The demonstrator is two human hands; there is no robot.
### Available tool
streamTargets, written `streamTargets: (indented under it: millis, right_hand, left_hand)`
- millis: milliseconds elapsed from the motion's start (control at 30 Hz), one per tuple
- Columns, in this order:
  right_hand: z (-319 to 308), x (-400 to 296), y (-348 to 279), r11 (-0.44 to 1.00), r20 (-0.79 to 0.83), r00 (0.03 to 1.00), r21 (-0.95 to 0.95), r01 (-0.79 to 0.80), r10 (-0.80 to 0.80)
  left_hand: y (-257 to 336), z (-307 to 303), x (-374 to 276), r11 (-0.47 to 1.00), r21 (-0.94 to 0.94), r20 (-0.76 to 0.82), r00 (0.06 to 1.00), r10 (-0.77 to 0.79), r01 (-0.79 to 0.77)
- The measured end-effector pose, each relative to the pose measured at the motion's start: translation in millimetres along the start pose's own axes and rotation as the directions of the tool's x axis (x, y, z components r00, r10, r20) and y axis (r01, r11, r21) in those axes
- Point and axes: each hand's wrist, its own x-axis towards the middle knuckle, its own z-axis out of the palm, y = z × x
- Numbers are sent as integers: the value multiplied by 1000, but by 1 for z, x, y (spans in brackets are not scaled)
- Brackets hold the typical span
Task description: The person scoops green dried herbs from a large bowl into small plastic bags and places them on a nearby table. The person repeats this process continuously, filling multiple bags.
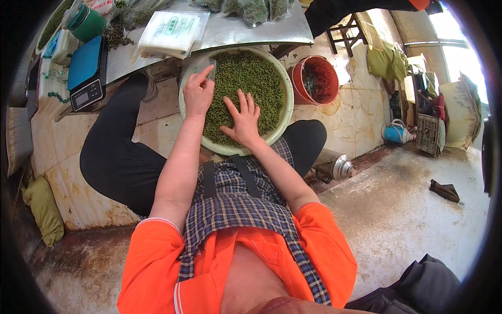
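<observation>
A pale green round basin [289,92] stands before me, holding a thick layer of small green berries [251,70] that look like green Sichuan peppercorns. My left hand [199,94] is over the basin's left side, fingers curled and index finger extended. It is on a clear plastic piece [204,63], probably a bag, whose far part is hard to make out. Spread flat on the berries near the basin's front is my right hand [244,119], fingers apart and with nothing seen in its grasp.
On the metal table [255,36] lie printed plastic bags [168,31], filled bags [253,11] and a digital scale [86,74]. A red bucket [332,80] stands right of the basin. A metal vacuum flask [340,167] lies near my knee. Another person's dark-clothed leg [333,11] shows beyond the table.
</observation>
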Motion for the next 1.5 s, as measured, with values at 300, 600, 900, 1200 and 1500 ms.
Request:
streamTargets:
  millis: [300, 600, 900, 1200, 1500]
  right_hand:
    - [10, 55, 50, 972, -217, 960, 194, -137, 178]
    - [-34, 41, 64, -103, 242, 867, 970, -219, 436]
    - [-73, 46, 1, -242, -94, 973, 960, 145, 210]
    - [-69, 54, 10, -119, 162, 946, 984, -133, 281]
    - [-68, 58, 13, 825, -79, 901, 442, -352, 426]
  left_hand:
    - [51, -61, 22, 569, -568, 511, 796, -323, 595]
    - [59, -33, -6, 942, 336, 169, 984, -56, -4]
    - [52, 6, -14, 999, 43, 299, 954, -3, -10]
    - [60, 10, -15, 997, 80, 359, 932, -45, 17]
    - [76, 19, -44, 965, 46, 376, 900, 223, -258]
